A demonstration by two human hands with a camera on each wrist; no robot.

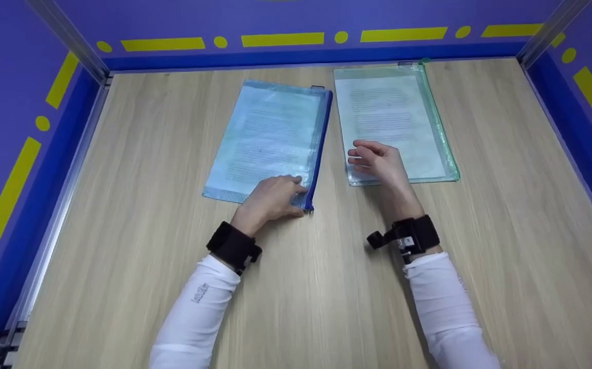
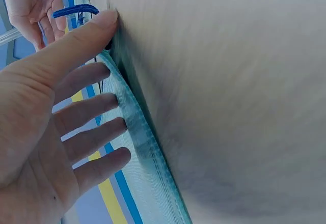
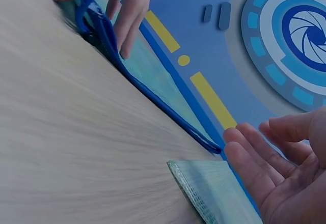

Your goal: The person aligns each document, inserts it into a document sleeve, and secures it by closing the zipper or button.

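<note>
A translucent blue zipper document pouch (image 1: pixel 270 133) with printed pages inside lies at a slant left of centre in the head view. My left hand (image 1: pixel 274 197) is at its near right corner, fingers spread and touching the top by the dark blue zipper edge (image 3: pixel 153 98). The left thumb (image 2: pixel 76 43) reaches to the corner beside the blue zipper pull (image 2: pixel 76 11). To the right lies a green zipper document pouch (image 1: pixel 388 118), also with printed pages. My right hand (image 1: pixel 380 161) hovers over its near left corner, fingers loosely bent, holding nothing.
Both pouches lie on a light wood-grain table (image 1: pixel 326 287). Blue-purple panels (image 1: pixel 285 18) with yellow marks enclose its back and sides. Black camera straps (image 1: pixel 416 236) wrap both wrists.
</note>
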